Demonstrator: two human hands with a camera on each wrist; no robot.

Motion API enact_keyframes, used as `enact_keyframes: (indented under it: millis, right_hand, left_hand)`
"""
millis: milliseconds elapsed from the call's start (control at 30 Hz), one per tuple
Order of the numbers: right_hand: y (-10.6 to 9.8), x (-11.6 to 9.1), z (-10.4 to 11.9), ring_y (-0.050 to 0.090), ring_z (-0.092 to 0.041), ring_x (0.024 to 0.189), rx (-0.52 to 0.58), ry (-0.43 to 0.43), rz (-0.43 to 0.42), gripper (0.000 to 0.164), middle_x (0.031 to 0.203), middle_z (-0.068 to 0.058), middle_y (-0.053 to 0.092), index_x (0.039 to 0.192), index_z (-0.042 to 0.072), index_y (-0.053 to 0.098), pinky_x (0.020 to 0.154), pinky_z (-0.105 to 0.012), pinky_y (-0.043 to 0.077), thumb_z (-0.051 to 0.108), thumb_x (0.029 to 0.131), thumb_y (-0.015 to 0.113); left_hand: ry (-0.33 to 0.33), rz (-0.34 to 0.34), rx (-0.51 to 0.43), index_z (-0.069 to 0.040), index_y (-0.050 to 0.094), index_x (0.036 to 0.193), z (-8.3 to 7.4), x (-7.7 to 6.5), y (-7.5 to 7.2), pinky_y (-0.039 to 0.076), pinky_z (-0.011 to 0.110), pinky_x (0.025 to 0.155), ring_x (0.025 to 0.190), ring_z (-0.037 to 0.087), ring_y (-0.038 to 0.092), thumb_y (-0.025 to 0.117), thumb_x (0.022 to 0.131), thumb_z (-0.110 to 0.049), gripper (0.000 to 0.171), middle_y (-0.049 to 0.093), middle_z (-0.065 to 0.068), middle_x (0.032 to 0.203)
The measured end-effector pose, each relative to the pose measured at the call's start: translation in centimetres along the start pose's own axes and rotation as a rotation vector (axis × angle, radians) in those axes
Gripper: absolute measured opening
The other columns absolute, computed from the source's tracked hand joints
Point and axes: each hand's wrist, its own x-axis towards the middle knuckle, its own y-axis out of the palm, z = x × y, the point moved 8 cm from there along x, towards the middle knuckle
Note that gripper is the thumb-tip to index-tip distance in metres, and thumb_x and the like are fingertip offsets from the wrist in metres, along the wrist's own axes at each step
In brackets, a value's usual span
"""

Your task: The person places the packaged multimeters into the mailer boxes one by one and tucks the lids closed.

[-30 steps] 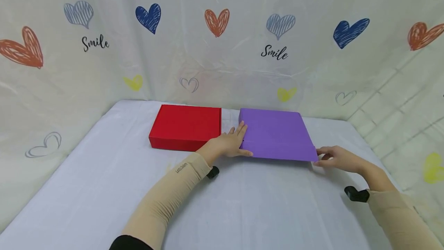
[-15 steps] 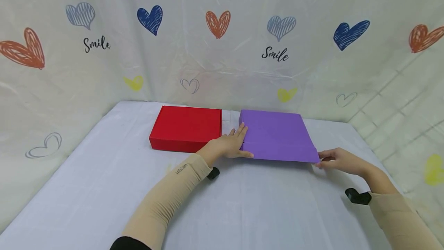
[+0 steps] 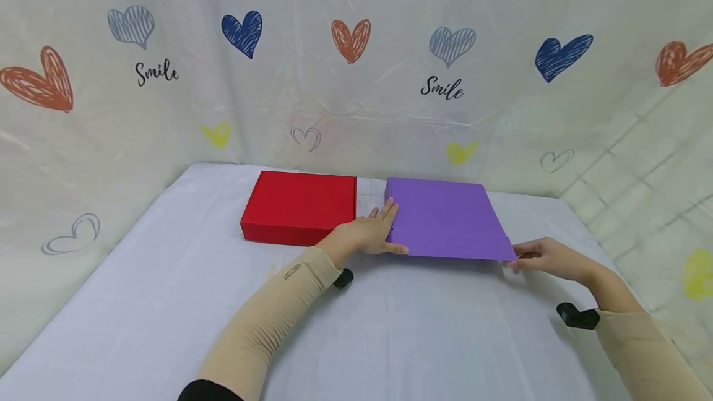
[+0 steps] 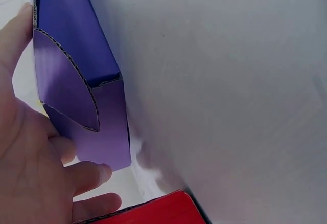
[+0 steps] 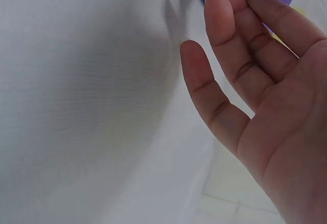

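Note:
A purple cardboard box (image 3: 445, 215) lies at the back of the table, its lid slightly raised along the front. My left hand (image 3: 367, 232) lies against its left side, fingers stretched, thumb at the front left corner of the lid. A rounded side flap (image 4: 66, 81) and the box's dark inside show below the lid in the left wrist view. My right hand (image 3: 548, 257) pinches the front right corner of the lid. In the right wrist view, the other fingers (image 5: 219, 24) hang bent over the tabletop, and only a bit of the purple box shows.
A closed red cardboard box (image 3: 301, 206) lies left of the purple one, close to the left hand. White cloth covers the table (image 3: 401, 333). A pale sheet with printed hearts (image 3: 350, 41) hangs behind.
My right hand has shifted slightly right along with the lid's corner. The left hand stays against the box. The head view has tilted a little.

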Motion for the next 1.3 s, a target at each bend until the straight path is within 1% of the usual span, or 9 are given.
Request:
enact_keyframes:
  millis: [133,267,500,633,800,1067,1167,1233,1300]
  right_hand:
    - [0.2,-0.1,-0.1,0.058,0.005,0.106,0.003,0.019,0.009,0.039,0.124,-0.016,0.071,0.127,-0.006,0.069,0.086,-0.022,0.05,0.021,0.098,0.068]
    - [0.4,-0.2,-0.2,0.058,0.005,0.106,0.02,0.027,0.031,0.039,0.125,-0.019,0.069,0.127,-0.008,0.068,0.085,-0.022,0.051,0.019,0.098,0.067]
    - [0.5,-0.2,-0.4,0.061,0.002,0.105,0.053,0.053,0.075,0.041,0.129,-0.022,0.067,0.129,-0.008,0.066,0.086,-0.023,0.051,0.02,0.099,0.066]
    - [0.5,-0.2,-0.1,0.063,0.001,0.103,0.115,0.024,0.125,0.039,0.122,-0.017,0.071,0.13,-0.01,0.064,0.086,-0.022,0.053,0.016,0.102,0.062]
    - [0.4,-0.4,0.5,0.064,0.0,0.103,0.15,-0.014,0.168,0.038,0.111,-0.009,0.075,0.132,-0.012,0.062,0.088,-0.023,0.055,0.015,0.105,0.058]
    - [0.8,-0.6,0.4,0.064,-0.001,0.105,0.155,-0.015,0.182,0.037,0.117,-0.009,0.073,0.133,-0.01,0.062,0.089,-0.023,0.054,0.015,0.106,0.057]
    - [1.0,-0.8,0.5,0.064,-0.001,0.105,0.157,-0.036,0.187,0.036,0.116,-0.009,0.073,0.133,-0.011,0.061,0.089,-0.024,0.054,0.013,0.106,0.056]
    - [0.9,-0.8,0.6,0.064,-0.001,0.105,0.144,-0.054,0.168,0.035,0.114,-0.01,0.073,0.131,-0.012,0.062,0.088,-0.023,0.054,0.011,0.106,0.056]
    - [0.8,-0.6,0.7,0.063,0.0,0.103,0.096,-0.068,0.122,0.033,0.113,-0.009,0.074,0.128,-0.009,0.065,0.086,-0.022,0.053,0.012,0.104,0.06]
  left_hand:
    - [0.002,0.008,-0.003,-0.01,-0.005,0.165,0.0,-0.1,0.2,0.025,0.054,0.12,0.155,0.038,0.014,0.059,0.095,-0.065,0.109,-0.011,0.006,0.172]
    - [0.002,0.013,0.003,-0.01,-0.005,0.165,-0.1,-0.1,0.2,0.025,0.053,0.121,0.155,0.037,0.013,0.059,0.095,-0.065,0.109,-0.012,0.006,0.172]
    - [-0.001,0.015,-0.001,-0.01,-0.004,0.165,-0.3,-0.2,0.0,0.025,0.053,0.12,0.155,0.037,0.013,0.059,0.095,-0.065,0.109,-0.012,0.005,0.172]
    - [-0.001,0.012,-0.001,-0.011,-0.005,0.165,-0.3,-0.1,0.1,0.025,0.053,0.12,0.155,0.037,0.014,0.059,0.095,-0.066,0.109,-0.013,0.005,0.172]
    - [0.005,0.004,-0.008,-0.011,-0.005,0.165,-0.2,-0.1,0.0,0.026,0.054,0.12,0.155,0.037,0.013,0.059,0.095,-0.065,0.109,-0.013,0.005,0.171]
    - [0.002,0.005,-0.012,-0.011,-0.004,0.165,-0.1,-0.2,0.1,0.025,0.054,0.12,0.155,0.038,0.014,0.059,0.095,-0.064,0.109,-0.013,0.005,0.172]
    - [0.002,0.009,-0.015,-0.011,-0.004,0.165,-0.2,-0.3,0.1,0.025,0.054,0.12,0.155,0.038,0.014,0.06,0.095,-0.064,0.109,-0.012,0.005,0.172]
    - [-0.001,0.012,-0.02,-0.011,-0.005,0.165,-0.1,-0.3,0.1,0.025,0.054,0.12,0.155,0.038,0.013,0.06,0.095,-0.064,0.109,-0.013,0.004,0.172]
    - [-0.002,0.014,-0.025,-0.012,-0.006,0.165,-0.1,-0.2,0.0,0.024,0.055,0.12,0.155,0.038,0.012,0.06,0.095,-0.064,0.109,-0.013,0.004,0.171]
